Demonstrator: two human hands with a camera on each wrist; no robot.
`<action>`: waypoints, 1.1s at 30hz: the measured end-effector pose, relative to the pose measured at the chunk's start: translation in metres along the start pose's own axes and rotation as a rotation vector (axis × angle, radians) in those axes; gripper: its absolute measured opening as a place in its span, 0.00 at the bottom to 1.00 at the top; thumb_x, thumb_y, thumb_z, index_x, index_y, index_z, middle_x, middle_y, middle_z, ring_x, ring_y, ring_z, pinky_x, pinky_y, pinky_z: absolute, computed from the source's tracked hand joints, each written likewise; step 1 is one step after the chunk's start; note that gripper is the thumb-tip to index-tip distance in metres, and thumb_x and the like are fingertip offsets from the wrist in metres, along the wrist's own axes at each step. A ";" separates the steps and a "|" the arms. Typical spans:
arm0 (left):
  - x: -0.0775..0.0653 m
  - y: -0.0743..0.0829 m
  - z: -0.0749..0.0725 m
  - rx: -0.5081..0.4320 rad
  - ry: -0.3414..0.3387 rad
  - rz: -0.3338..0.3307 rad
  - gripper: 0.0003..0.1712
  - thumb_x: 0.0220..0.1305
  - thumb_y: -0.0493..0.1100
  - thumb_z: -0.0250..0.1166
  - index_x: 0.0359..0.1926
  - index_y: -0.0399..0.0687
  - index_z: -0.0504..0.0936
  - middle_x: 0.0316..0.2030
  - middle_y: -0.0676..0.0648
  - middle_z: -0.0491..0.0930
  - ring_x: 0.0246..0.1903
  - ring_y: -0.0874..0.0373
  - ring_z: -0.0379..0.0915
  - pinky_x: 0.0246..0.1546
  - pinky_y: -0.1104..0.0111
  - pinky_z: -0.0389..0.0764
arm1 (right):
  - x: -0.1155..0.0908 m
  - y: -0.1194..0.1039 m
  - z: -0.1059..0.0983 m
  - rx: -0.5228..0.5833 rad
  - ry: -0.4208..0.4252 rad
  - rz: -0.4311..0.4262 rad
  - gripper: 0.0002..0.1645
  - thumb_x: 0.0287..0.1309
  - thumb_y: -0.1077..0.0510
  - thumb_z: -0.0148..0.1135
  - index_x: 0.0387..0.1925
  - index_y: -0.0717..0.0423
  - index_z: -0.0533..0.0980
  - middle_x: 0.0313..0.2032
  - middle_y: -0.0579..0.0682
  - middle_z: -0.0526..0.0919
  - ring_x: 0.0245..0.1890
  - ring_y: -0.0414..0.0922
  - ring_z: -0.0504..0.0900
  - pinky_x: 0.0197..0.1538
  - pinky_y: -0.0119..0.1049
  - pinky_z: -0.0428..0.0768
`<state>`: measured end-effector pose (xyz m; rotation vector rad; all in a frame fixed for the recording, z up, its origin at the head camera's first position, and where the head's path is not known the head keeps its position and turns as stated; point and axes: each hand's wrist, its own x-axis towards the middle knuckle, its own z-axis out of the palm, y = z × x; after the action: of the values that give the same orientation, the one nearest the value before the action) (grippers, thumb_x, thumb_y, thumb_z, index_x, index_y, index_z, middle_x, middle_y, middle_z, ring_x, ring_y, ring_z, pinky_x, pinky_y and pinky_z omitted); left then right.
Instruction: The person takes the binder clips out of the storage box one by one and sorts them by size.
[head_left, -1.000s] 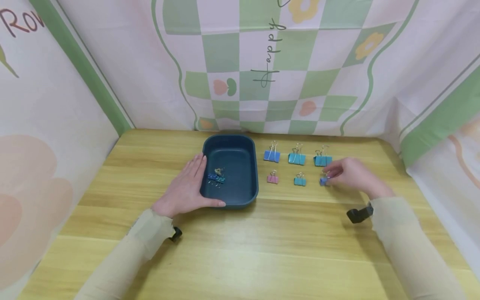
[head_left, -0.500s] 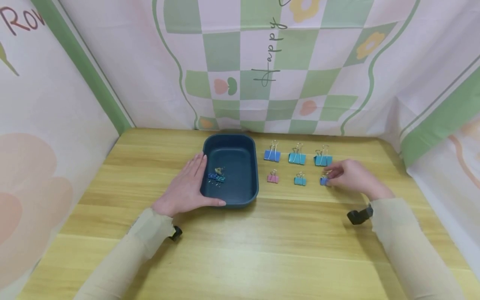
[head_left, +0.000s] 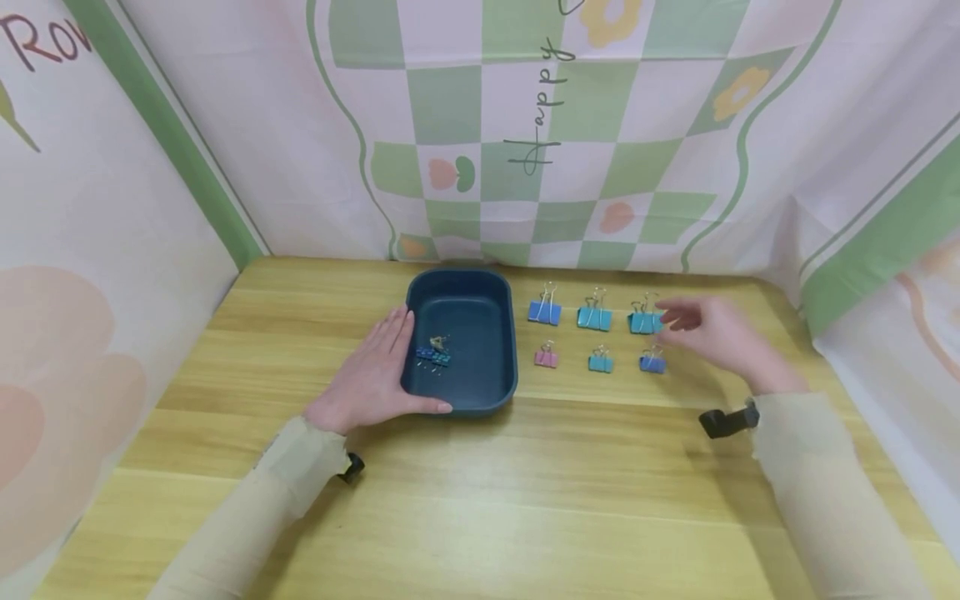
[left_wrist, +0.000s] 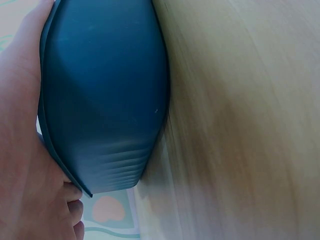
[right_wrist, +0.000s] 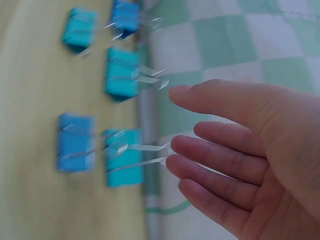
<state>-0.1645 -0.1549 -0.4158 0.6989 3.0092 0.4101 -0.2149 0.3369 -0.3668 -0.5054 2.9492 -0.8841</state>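
Note:
My left hand (head_left: 372,372) rests on the rim of a dark blue tray (head_left: 513,342), its fingers along the left side and its thumb along the front edge. In the left wrist view the tray's outer wall (left_wrist: 107,95) stands beside that hand. My right hand (head_left: 705,333) is raised just right of the clips, fingers apart and holding nothing. Below its fingertips lies a small blue binder clip (head_left: 652,365). Behind that sits a larger teal binder clip (head_left: 646,323), partly covered by the fingers in the head view. The right wrist view shows an open hand (right_wrist: 235,150) near blurred clips.
A blue clip (head_left: 544,313) and a teal clip (head_left: 594,318) continue the back row. A pink clip (head_left: 546,359) and a small teal clip (head_left: 600,364) stand in front. Small clips (head_left: 432,357) lie inside the tray. A patterned curtain (head_left: 517,125) hangs behind the table.
My right hand has let go of the small blue clip and lifted slightly away, up and to the right. The clip stays in the front row. My left hand has not moved.

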 end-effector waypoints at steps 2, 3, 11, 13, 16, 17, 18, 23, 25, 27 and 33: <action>0.000 0.000 0.000 0.002 0.005 0.002 0.85 0.41 0.94 0.50 0.80 0.36 0.35 0.80 0.38 0.33 0.78 0.51 0.25 0.76 0.59 0.38 | 0.001 -0.011 -0.005 -0.008 0.040 -0.017 0.33 0.59 0.56 0.75 0.61 0.68 0.76 0.49 0.66 0.84 0.45 0.62 0.85 0.46 0.35 0.83; 0.000 0.000 0.000 0.002 0.005 0.002 0.85 0.41 0.94 0.51 0.80 0.37 0.35 0.80 0.38 0.33 0.78 0.51 0.25 0.76 0.59 0.38 | 0.002 -0.017 -0.008 -0.014 0.059 -0.024 0.33 0.58 0.55 0.76 0.61 0.67 0.77 0.49 0.66 0.85 0.46 0.62 0.85 0.48 0.41 0.84; -0.001 0.000 0.000 -0.002 0.005 0.004 0.84 0.42 0.93 0.51 0.80 0.37 0.34 0.80 0.39 0.32 0.78 0.52 0.25 0.76 0.59 0.38 | 0.009 -0.065 -0.012 -0.016 0.080 -0.045 0.34 0.58 0.48 0.77 0.62 0.58 0.79 0.55 0.60 0.84 0.56 0.62 0.80 0.58 0.61 0.74; -0.001 -0.001 0.000 -0.003 0.008 0.008 0.84 0.42 0.93 0.52 0.80 0.37 0.35 0.80 0.39 0.32 0.78 0.51 0.26 0.76 0.59 0.39 | 0.011 -0.075 -0.007 -0.016 0.074 -0.078 0.33 0.57 0.49 0.77 0.62 0.57 0.79 0.55 0.59 0.84 0.57 0.61 0.80 0.59 0.60 0.75; 0.000 -0.001 0.000 -0.003 0.011 0.011 0.84 0.42 0.93 0.52 0.80 0.37 0.35 0.80 0.39 0.33 0.78 0.51 0.26 0.76 0.59 0.39 | 0.015 -0.088 0.004 -0.022 0.068 -0.156 0.31 0.57 0.52 0.78 0.60 0.57 0.80 0.54 0.57 0.85 0.56 0.59 0.81 0.58 0.59 0.77; 0.000 -0.001 0.000 -0.003 0.012 0.010 0.84 0.42 0.93 0.52 0.80 0.37 0.35 0.80 0.38 0.33 0.78 0.51 0.26 0.76 0.59 0.39 | 0.016 -0.092 0.008 -0.026 0.062 -0.185 0.31 0.57 0.52 0.78 0.60 0.57 0.80 0.54 0.57 0.85 0.56 0.58 0.82 0.57 0.58 0.78; 0.000 0.000 0.000 -0.004 0.012 0.009 0.85 0.42 0.93 0.51 0.80 0.37 0.35 0.80 0.39 0.33 0.78 0.51 0.26 0.76 0.59 0.39 | 0.017 -0.096 0.012 -0.033 0.056 -0.213 0.31 0.56 0.53 0.78 0.60 0.57 0.81 0.54 0.56 0.85 0.55 0.57 0.82 0.58 0.58 0.78; 0.000 -0.001 0.000 -0.004 0.016 0.004 0.85 0.41 0.94 0.51 0.80 0.36 0.36 0.80 0.39 0.33 0.78 0.52 0.26 0.76 0.59 0.39 | 0.024 -0.117 0.035 -0.037 0.010 -0.329 0.31 0.55 0.55 0.78 0.59 0.60 0.81 0.54 0.56 0.85 0.54 0.56 0.83 0.56 0.55 0.80; 0.000 -0.001 0.001 -0.004 0.015 0.001 0.85 0.41 0.94 0.51 0.80 0.37 0.36 0.80 0.39 0.33 0.78 0.52 0.26 0.76 0.59 0.40 | 0.026 -0.126 0.043 -0.021 -0.010 -0.354 0.32 0.53 0.54 0.80 0.59 0.59 0.81 0.54 0.55 0.85 0.54 0.55 0.83 0.56 0.54 0.81; 0.000 -0.001 0.001 -0.002 0.010 -0.004 0.85 0.40 0.94 0.51 0.80 0.37 0.36 0.80 0.40 0.32 0.78 0.52 0.25 0.76 0.60 0.39 | 0.028 -0.134 0.052 -0.014 -0.032 -0.376 0.32 0.53 0.54 0.80 0.59 0.59 0.81 0.53 0.55 0.85 0.53 0.54 0.83 0.55 0.53 0.81; 0.000 0.000 -0.001 -0.005 0.009 -0.002 0.85 0.41 0.93 0.51 0.80 0.37 0.36 0.80 0.39 0.33 0.78 0.52 0.26 0.76 0.59 0.39 | 0.031 -0.157 0.081 -0.019 -0.097 -0.439 0.30 0.54 0.56 0.80 0.58 0.59 0.82 0.49 0.55 0.87 0.37 0.44 0.87 0.44 0.44 0.86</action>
<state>-0.1644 -0.1548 -0.4150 0.6956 3.0160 0.4221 -0.1882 0.1608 -0.3481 -1.1903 2.8040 -0.8266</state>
